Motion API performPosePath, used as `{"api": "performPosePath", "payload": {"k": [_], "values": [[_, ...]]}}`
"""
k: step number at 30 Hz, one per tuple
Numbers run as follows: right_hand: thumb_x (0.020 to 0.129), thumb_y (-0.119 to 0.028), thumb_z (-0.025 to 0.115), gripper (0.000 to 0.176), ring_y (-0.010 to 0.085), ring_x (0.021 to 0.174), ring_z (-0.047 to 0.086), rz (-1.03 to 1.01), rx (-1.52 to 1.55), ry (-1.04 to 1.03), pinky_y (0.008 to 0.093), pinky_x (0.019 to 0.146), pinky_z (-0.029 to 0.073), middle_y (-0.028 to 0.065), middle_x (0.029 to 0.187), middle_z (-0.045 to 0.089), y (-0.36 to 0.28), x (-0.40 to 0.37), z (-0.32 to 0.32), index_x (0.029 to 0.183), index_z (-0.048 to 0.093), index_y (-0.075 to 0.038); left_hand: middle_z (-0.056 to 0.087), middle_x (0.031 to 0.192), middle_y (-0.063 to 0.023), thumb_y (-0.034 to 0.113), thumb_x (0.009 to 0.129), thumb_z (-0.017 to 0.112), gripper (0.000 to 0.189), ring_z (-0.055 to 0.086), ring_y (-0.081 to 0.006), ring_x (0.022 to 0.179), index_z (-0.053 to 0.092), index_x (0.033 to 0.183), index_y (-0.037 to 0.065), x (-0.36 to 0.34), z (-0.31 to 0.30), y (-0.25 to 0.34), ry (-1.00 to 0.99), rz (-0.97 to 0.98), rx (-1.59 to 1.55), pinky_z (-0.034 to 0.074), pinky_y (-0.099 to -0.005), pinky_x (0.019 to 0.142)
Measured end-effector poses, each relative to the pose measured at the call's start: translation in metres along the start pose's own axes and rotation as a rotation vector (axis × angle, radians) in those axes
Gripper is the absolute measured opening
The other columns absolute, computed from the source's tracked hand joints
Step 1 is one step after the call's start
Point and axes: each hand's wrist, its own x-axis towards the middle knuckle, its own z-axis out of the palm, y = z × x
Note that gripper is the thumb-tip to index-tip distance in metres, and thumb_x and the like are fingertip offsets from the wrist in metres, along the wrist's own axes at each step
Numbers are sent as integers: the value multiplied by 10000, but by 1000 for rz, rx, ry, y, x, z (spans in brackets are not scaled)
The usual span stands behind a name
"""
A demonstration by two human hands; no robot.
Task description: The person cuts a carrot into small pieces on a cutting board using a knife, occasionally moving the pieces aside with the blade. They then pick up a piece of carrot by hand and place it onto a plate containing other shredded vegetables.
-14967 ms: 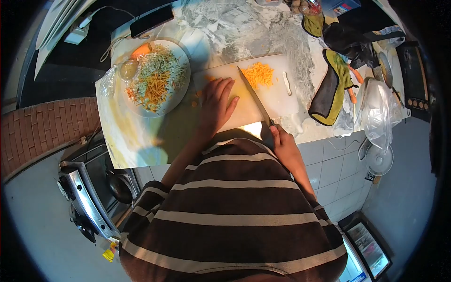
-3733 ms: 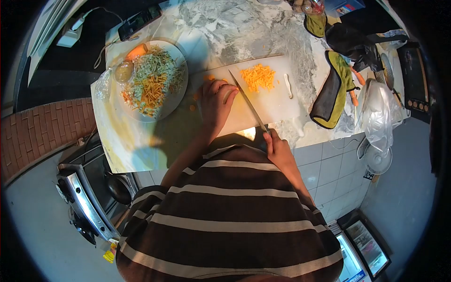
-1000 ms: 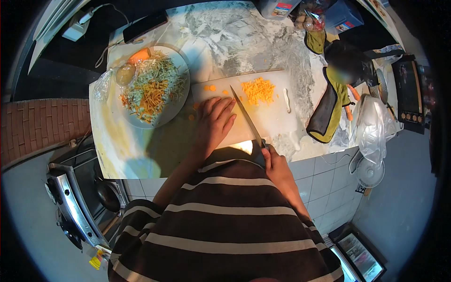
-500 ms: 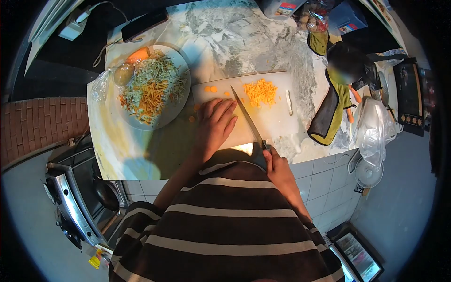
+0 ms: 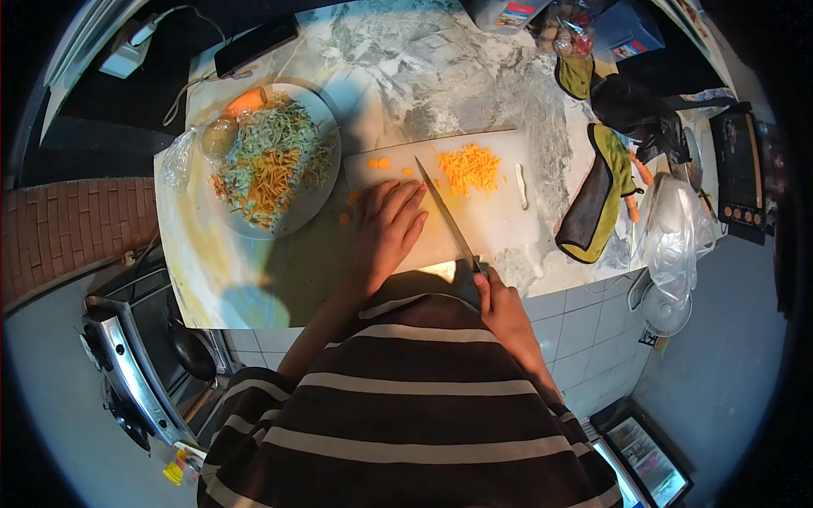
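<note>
My right hand (image 5: 501,306) grips the handle of a long kitchen knife (image 5: 451,222), whose blade lies diagonally over the white cutting board (image 5: 500,229). Close to the blade's left side, my left hand (image 5: 391,224) rests on the board with its fingers bent together and pressed down. Whatever sits under those fingers is hidden. Small round carrot slices (image 5: 384,163) are scattered above and left of that hand. Right of the blade is a heap of finely cut carrot (image 5: 470,169). A thin white strip (image 5: 522,186) lies near the board's right edge.
At left stands a large plate (image 5: 326,190) of shredded vegetables, with a carrot chunk (image 5: 246,102) and a round bagged item (image 5: 220,137). A phone (image 5: 257,45) lies behind it. To the right are a black-and-green cloth (image 5: 593,203), whole carrots (image 5: 633,208) and a plastic bag (image 5: 671,224).
</note>
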Motion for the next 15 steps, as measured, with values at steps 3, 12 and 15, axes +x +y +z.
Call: {"api": "performPosePath", "payload": {"k": [3,12,15], "values": [[1046,-309,460,374,541,758,600,30,-17,-11,596,630,453,336,728,610,-5,-1,0,1142,554,40,616,1261,-19,172,832,725,421,525,-258,1182,653,1241,99,1,-1,0,-1,4,5,397,-425,1022],[1052,-362,426,448,547,798,603,28,28,-56,593,682,462,346,754,617,7,1,-2,1202,550,41,608,1274,-29,161,842,719,417,516,-269,1196,651,1249,99,0,-2,-1,-20,-13,-38,393,-431,1024],[1052,-360,426,442,550,803,601,43,45,-47,594,688,459,347,757,617,3,2,-4,1211,547,34,607,1275,-25,164,844,718,417,513,-265,1200,650,1250,100,0,-1,-1,-18,-17,-37,392,-431,1023]]}}
